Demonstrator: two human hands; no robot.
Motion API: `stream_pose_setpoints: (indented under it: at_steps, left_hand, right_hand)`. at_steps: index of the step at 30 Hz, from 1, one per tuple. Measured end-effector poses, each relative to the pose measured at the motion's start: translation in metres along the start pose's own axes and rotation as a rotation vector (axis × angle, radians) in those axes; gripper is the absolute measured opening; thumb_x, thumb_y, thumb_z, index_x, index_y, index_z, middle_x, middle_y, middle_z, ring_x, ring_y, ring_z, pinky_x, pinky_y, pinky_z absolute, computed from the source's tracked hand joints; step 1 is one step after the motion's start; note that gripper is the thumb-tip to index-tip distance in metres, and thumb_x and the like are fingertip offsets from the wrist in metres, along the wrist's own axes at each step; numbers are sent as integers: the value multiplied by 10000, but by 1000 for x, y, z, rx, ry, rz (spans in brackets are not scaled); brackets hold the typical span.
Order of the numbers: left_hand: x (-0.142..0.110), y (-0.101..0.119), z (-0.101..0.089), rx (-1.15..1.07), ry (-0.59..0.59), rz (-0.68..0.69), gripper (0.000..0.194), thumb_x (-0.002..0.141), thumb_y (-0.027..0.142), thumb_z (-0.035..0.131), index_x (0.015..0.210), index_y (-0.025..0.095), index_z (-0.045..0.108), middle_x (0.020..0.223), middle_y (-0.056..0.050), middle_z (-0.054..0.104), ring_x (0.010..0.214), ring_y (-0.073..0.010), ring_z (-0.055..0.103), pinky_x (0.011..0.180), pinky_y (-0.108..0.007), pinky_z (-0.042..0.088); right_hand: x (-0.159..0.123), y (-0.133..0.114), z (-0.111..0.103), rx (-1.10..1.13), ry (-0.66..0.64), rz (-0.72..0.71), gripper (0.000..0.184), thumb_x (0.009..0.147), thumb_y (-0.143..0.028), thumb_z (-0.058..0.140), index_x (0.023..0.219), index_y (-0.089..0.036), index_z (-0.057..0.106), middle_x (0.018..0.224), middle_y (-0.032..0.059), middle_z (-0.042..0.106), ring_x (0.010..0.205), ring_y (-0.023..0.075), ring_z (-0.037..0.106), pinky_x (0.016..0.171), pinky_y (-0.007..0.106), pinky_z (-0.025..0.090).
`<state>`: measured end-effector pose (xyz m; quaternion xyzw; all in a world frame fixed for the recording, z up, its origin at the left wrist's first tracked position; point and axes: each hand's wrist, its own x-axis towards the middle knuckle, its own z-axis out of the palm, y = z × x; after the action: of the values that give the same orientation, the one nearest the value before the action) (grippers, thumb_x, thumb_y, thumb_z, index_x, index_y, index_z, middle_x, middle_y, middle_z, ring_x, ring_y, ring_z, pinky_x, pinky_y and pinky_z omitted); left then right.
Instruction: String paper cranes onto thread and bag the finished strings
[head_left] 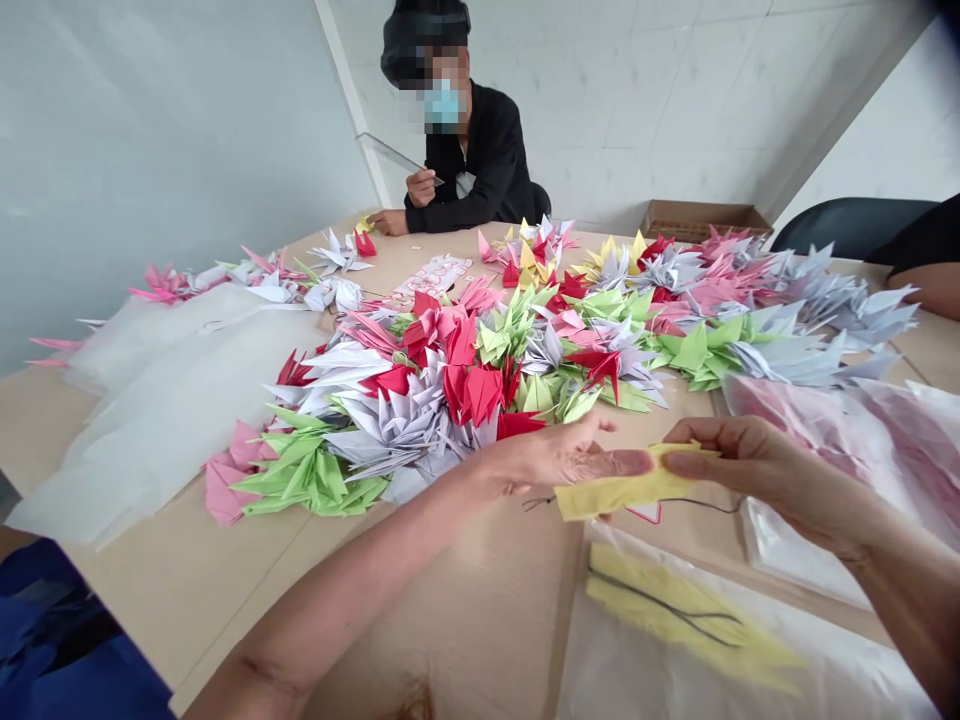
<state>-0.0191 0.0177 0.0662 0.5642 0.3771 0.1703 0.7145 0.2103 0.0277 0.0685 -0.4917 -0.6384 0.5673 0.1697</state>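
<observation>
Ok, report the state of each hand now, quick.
Left hand: closed on the folded yellow paper.
Right hand: closed, pinching the same paper near its far end.

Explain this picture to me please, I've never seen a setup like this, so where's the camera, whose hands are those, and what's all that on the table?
There is no robot here. The one picture comes from a camera worn on a person's head, looking forward and down at their own bare hands. The left hand and right hand both hold a yellow folded paper, with thin dark string showing beside it. On the table lies a big heap of folded paper pieces in red, pink, green, pale lilac and yellow. Translucent sheets lie to the left, and a clear plastic bag with yellow paper inside lies in front. Across the table sits another person in black.
</observation>
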Motion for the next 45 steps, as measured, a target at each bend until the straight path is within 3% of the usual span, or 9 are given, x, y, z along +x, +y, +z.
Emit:
stream_pose_setpoints:
  at_steps: [4,7,11,25,29,33,37,40,45]
  left_hand:
    - [-7,-8,-14,36,197,42,663,549,371,815,1113,187,518,1070,-99,615,794,-152,638,652,-242,489]
    - [-11,-23,-16,-121,321,54,434,639,333,766,959,140,544,873,-62,660,665,-119,650,626,-239,502]
    - [-15,-41,-8,-171,434,91,334,653,308,757,859,133,562,672,-6,649,595,-109,641,576,-208,494]
    - [-11,-58,8,-134,429,236,308,793,321,612,1044,168,521,889,-39,642,705,-118,638,671,-242,511]
    - [-12,-56,14,115,473,233,631,637,307,761,1202,207,498,1176,-87,574,978,-198,604,787,-274,509]
    - [-11,-55,16,317,575,247,538,629,318,767,1129,202,605,1138,-72,589,1015,-211,574,817,-266,497]
    - [-8,-57,15,279,575,244,531,634,357,765,1116,189,618,1090,-65,616,961,-197,599,804,-260,499]
    - [-6,-57,17,236,558,234,539,637,365,764,1122,182,614,1108,-71,610,967,-200,604,790,-259,507]
    - [-5,-61,21,188,545,224,557,634,358,769,1131,162,609,1121,-87,598,971,-198,615,814,-267,521]
  right_hand:
    - [1,8,-15,-10,45,59,358,736,-543,629,795,-191,659,796,25,626,747,154,506,635,237,338]
    - [2,10,-18,-21,39,67,364,737,-545,626,793,-186,660,806,36,623,769,170,502,662,256,338]
    - [3,9,-15,-45,6,71,346,721,-520,653,743,-175,653,742,20,592,711,146,464,629,252,308]
    - [4,17,-31,-109,-58,147,375,700,-539,655,671,-165,645,654,2,501,631,119,390,550,234,260]
    - [7,19,-24,-102,-87,133,365,712,-519,654,683,-155,640,653,-2,510,626,110,398,549,228,252]
    - [9,23,-23,-177,-121,112,386,789,-530,560,738,-158,648,685,13,551,632,120,436,554,238,271]
    - [7,23,-21,-528,95,-47,552,668,-577,663,1127,-278,593,1027,46,610,829,209,540,691,301,386]
    - [6,20,-6,-635,100,-254,789,566,-531,756,1280,-329,488,1276,41,523,1079,281,507,856,358,392]
    - [9,17,13,-709,76,-209,438,682,-420,703,1077,-238,645,957,47,678,881,241,598,722,322,419]
